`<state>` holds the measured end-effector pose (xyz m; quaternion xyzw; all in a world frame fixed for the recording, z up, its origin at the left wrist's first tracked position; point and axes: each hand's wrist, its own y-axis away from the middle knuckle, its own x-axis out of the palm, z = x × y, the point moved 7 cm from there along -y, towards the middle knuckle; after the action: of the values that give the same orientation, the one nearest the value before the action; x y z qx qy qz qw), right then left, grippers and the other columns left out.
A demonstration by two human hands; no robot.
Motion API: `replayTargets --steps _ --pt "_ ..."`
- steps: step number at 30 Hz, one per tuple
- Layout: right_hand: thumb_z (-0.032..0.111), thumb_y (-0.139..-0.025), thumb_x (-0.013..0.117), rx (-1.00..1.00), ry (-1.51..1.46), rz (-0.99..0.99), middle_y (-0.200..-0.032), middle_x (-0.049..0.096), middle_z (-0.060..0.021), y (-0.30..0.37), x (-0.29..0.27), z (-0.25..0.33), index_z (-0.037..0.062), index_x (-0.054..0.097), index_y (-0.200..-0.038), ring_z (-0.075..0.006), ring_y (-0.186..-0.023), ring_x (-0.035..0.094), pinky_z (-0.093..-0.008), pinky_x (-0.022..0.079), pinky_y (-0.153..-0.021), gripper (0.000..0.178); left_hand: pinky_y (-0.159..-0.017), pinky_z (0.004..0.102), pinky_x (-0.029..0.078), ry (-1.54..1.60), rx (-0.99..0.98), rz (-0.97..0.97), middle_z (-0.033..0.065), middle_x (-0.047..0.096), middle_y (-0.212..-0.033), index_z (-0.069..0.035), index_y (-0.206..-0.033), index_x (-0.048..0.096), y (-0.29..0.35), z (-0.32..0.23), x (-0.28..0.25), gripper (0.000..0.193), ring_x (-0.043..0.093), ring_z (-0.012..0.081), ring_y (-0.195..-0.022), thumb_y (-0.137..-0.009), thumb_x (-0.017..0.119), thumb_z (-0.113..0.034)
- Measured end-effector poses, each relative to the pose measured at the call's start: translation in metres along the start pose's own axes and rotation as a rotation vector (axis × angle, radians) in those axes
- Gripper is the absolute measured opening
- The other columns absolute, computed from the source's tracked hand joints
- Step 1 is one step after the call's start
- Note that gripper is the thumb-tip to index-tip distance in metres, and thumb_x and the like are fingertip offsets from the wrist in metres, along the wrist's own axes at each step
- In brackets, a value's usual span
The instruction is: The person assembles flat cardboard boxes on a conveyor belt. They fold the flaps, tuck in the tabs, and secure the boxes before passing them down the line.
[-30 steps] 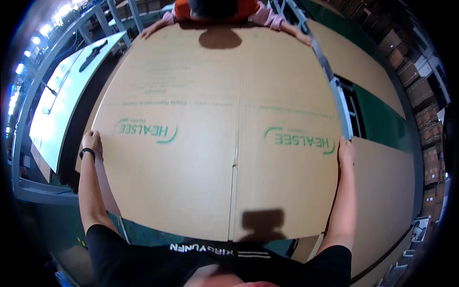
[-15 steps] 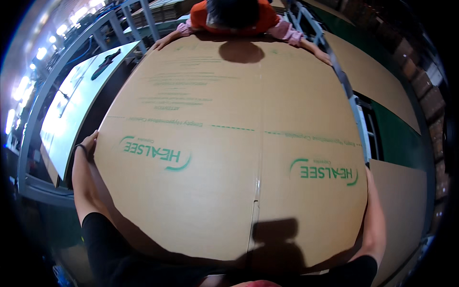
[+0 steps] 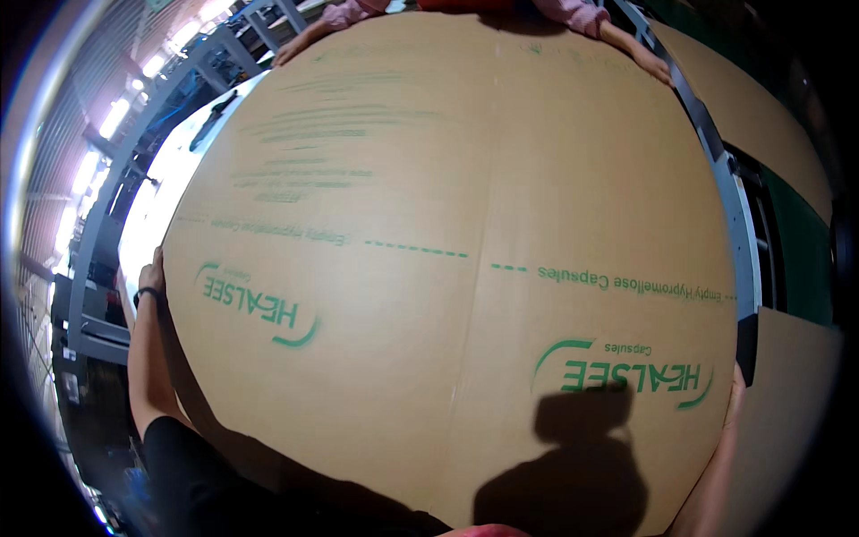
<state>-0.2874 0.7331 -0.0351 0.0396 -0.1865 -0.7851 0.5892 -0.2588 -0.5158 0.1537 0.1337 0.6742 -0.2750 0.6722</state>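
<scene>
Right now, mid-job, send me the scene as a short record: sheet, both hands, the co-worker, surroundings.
sheet: large brown cardboard sheet, green print on its upper face
left hand: left hand at the sheet's left edge, black band on the wrist; finger closure unclear
right hand: right hand at the right edge, mostly hidden
co-worker: hands at both far corners
shadow: dark shadow on the near right part
left side: white panel bearing a dark object
right side: grey metal rail

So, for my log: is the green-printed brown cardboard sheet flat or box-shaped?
Flat: the sheet shows one broad face, no walls. Layers beneath: cannot tell.
</scene>
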Motion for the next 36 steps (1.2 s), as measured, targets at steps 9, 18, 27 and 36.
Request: replayTargets --steps 9,18,27,36 --pt "0.034 -0.101 0.041 -0.041 0.0 -0.113 -0.119 0.06 -0.008 0.008 0.043 0.042 0.0013 0.055 -0.127 -0.0156 -0.103 0.057 -0.0292 0.044 -0.092 0.044 -0.088 0.0492 0.044 0.086 0.04 -0.109 0.0316 0.063 -0.099 0.01 -0.092 0.066 0.052 -0.009 0.069 0.083 0.06 0.0419 -0.1 -0.093 0.024 -0.061" --pt "0.047 -0.096 0.046 0.155 0.539 -0.054 -0.113 0.064 -0.0124 0.035 0.075 0.116 0.0025 0.059 -0.121 -0.0197 -0.101 0.06 -0.0357 0.049 -0.084 0.053 -0.112 0.0583 0.016 0.257 1.54 0.386 0.0141 0.041 -0.143 -0.009 -0.133 0.048 0.495 -0.224 -0.068 0.07 0.03 0.0333 -0.137 -0.076 0.062 -0.048" --pt "0.058 -0.093 0.044 0.341 0.311 -0.305 -0.118 0.063 -0.0128 0.03 0.108 0.099 0.0063 0.058 -0.125 -0.0234 -0.103 0.06 -0.0386 0.05 -0.083 0.062 -0.11 0.0605 0.021 0.26 2.011 0.186 0.0028 0.031 -0.151 -0.028 -0.14 0.043 0.568 -0.188 -0.067 0.054 0.026 0.0284 -0.14 -0.088 0.054 -0.037" --pt "0.057 -0.095 0.032 -0.073 1.278 -0.763 -0.106 0.065 -0.0269 0.039 0.065 0.123 -0.0055 0.064 -0.109 -0.0399 -0.104 0.06 -0.0428 0.044 -0.091 0.072 -0.107 0.0581 0.029 0.156 2.043 0.316 0.0003 0.027 -0.154 -0.03 -0.143 0.037 0.575 -0.207 -0.063 0.058 0.029 0.0258 -0.14 -0.09 0.042 -0.054"
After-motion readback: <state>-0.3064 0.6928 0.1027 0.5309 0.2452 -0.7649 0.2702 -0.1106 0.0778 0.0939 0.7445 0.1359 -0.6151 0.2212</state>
